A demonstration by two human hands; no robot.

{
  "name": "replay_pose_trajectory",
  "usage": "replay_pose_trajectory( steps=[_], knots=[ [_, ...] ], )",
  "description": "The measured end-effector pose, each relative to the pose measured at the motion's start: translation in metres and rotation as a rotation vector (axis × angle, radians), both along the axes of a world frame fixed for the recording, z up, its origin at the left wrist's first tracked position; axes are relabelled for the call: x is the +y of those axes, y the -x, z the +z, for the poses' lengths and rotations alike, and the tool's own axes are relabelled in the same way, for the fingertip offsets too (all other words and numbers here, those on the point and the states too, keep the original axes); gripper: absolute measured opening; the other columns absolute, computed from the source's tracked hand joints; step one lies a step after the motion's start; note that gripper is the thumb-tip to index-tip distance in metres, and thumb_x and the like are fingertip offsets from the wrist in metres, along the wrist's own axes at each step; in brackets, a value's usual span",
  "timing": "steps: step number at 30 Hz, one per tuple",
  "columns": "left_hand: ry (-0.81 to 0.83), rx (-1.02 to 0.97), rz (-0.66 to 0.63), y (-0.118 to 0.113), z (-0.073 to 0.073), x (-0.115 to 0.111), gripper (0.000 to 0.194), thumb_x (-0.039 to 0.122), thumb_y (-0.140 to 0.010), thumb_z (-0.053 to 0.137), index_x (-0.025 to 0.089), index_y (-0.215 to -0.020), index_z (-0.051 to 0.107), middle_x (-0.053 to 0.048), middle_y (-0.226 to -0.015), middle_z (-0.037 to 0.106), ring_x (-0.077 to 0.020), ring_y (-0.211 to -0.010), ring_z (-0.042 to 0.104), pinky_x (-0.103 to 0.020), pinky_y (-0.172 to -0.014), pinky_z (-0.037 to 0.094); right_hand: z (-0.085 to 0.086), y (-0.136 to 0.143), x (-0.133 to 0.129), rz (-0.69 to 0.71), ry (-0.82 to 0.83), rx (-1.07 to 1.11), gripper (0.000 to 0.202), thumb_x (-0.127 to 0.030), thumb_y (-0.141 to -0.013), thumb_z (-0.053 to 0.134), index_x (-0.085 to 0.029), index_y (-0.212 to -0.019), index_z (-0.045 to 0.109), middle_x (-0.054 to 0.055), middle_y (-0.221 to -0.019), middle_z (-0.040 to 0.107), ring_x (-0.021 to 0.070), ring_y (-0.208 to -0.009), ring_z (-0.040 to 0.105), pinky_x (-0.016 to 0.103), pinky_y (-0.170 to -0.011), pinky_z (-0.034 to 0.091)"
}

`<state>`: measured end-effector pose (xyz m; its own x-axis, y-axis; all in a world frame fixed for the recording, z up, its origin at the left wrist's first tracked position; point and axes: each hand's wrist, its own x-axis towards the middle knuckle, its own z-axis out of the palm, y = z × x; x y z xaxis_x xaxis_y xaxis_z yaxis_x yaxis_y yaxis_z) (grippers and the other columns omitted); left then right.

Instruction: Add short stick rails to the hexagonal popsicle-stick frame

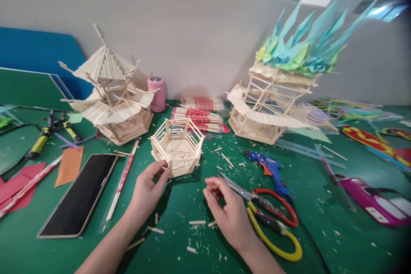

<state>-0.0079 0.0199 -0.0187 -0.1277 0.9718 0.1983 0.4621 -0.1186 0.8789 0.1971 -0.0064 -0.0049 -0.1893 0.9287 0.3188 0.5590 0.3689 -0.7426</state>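
A small many-sided basket-like frame of wooden sticks [181, 154] rests on the green table in the middle. My left hand [149, 186] pinches its near left edge between thumb and fingers. To the right and nearer, my right hand [224, 209] is held over the table with its fingers curled and thumb close to them; whether something tiny is between the fingertips cannot be made out. Beside it lie large scissors [272, 214] with red and yellow handles. A blue glue gun [269, 169] is behind the scissors.
Two stick pavilions, left [111, 107] and right [266, 111], stand behind. Packs of sticks [197, 117] and a pink container [157, 94] lie between them. A phone [80, 197] and pliers [41, 139] are at left. A magenta tool [369, 199] is at right.
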Motion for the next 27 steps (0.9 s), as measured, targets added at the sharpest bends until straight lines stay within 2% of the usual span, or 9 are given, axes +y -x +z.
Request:
replay_pose_trajectory(
  steps=[4, 9, 12, 16, 19, 21, 23, 25, 27],
  knots=[
    [-0.001, 0.034, 0.128, 0.011, 0.014, -0.009, 0.029, 0.036, -0.076, 0.054, 0.016, -0.097, 0.060, -0.005, -0.081, 0.064, -0.0167, -0.065, 0.057, -0.031, -0.062, 0.047, 0.004, 0.001, -0.001, 0.030, -0.005, -0.029, 0.023, -0.026, -0.090, 0.042, -0.019, -0.070, 0.051, 0.002, -0.065, 0.056, 0.0141, -0.060, 0.053, 0.025, -0.057, 0.044],
    [0.016, 0.082, 0.228, 0.034, 0.041, -0.037, 0.026, 0.039, -0.077, 0.056, 0.019, -0.092, 0.062, -0.004, -0.083, 0.064, -0.0178, -0.072, 0.057, -0.030, -0.067, 0.045, 0.006, 0.002, -0.005, 0.048, 0.018, -0.015, 0.029, -0.026, -0.093, 0.032, -0.019, -0.074, 0.054, 0.003, -0.070, 0.058, 0.0151, -0.064, 0.055, 0.026, -0.060, 0.044],
    [-0.033, 0.257, 0.178, 0.047, 0.048, -0.055, 0.021, 0.040, -0.078, 0.055, 0.022, -0.084, 0.065, -0.002, -0.078, 0.065, -0.0175, -0.070, 0.058, -0.027, -0.064, 0.045, 0.004, 0.002, -0.006, 0.029, 0.028, -0.017, 0.028, -0.026, -0.093, 0.032, -0.020, -0.074, 0.053, 0.003, -0.070, 0.059, 0.0152, -0.064, 0.056, 0.026, -0.060, 0.045],
    [-0.115, 0.495, 0.022, 0.055, 0.038, -0.080, 0.022, 0.037, -0.082, 0.051, 0.021, -0.084, 0.066, -0.006, -0.086, 0.068, -0.0204, -0.080, 0.064, -0.029, -0.070, 0.049, 0.002, 0.001, -0.004, 0.011, 0.021, -0.024, 0.013, -0.026, -0.089, 0.042, -0.018, -0.089, 0.053, 0.003, -0.074, 0.061, 0.0155, -0.066, 0.058, 0.026, -0.061, 0.047],
    [-0.216, 0.728, -0.074, 0.050, 0.021, -0.100, 0.027, 0.034, -0.085, 0.048, 0.016, -0.100, 0.063, -0.012, -0.097, 0.069, -0.0239, -0.089, 0.064, -0.033, -0.075, 0.050, 0.002, 0.001, -0.003, 0.006, 0.006, -0.025, 0.018, -0.024, -0.087, 0.046, -0.016, -0.102, 0.050, 0.004, -0.078, 0.062, 0.0155, -0.068, 0.059, 0.026, -0.062, 0.048],
    [-0.223, 0.918, -0.086, 0.041, 0.010, -0.112, 0.040, 0.034, -0.085, 0.047, 0.014, -0.119, 0.052, -0.017, -0.119, 0.061, -0.0291, -0.107, 0.057, -0.040, -0.082, 0.047, 0.002, 0.001, -0.003, 0.012, -0.006, -0.028, 0.018, -0.023, -0.086, 0.046, -0.016, -0.103, 0.050, 0.004, -0.078, 0.062, 0.0147, -0.067, 0.059, 0.026, -0.062, 0.049],
    [-0.239, 1.070, -0.071, 0.031, -0.001, -0.119, 0.059, 0.041, -0.083, 0.046, 0.011, -0.134, 0.036, -0.020, -0.125, 0.056, -0.0338, -0.113, 0.052, -0.049, -0.086, 0.041, 0.000, 0.002, -0.004, 0.023, -0.019, -0.024, 0.018, -0.023, -0.087, 0.046, -0.016, -0.102, 0.051, 0.003, -0.077, 0.061, 0.0140, -0.066, 0.058, 0.025, -0.062, 0.049],
    [-0.274, 1.135, -0.085, 0.023, -0.008, -0.119, 0.076, 0.049, -0.082, 0.045, 0.008, -0.141, 0.020, -0.021, -0.127, 0.055, -0.0338, -0.113, 0.053, -0.048, -0.087, 0.038, -0.002, 0.004, -0.005, 0.035, -0.017, -0.021, 0.018, -0.022, -0.087, 0.045, -0.017, -0.102, 0.052, 0.003, -0.076, 0.061, 0.0136, -0.065, 0.058, 0.024, -0.061, 0.049],
    [-0.281, 1.145, -0.103, 0.016, -0.014, -0.115, 0.084, 0.054, -0.081, 0.043, 0.007, -0.143, 0.012, -0.021, -0.129, 0.053, -0.0330, -0.115, 0.052, -0.046, -0.090, 0.035, -0.003, 0.006, -0.006, 0.054, -0.002, -0.027, 0.018, -0.023, -0.088, 0.045, -0.017, -0.103, 0.051, 0.003, -0.076, 0.061, 0.0133, -0.064, 0.059, 0.024, -0.060, 0.050]
  ],
)
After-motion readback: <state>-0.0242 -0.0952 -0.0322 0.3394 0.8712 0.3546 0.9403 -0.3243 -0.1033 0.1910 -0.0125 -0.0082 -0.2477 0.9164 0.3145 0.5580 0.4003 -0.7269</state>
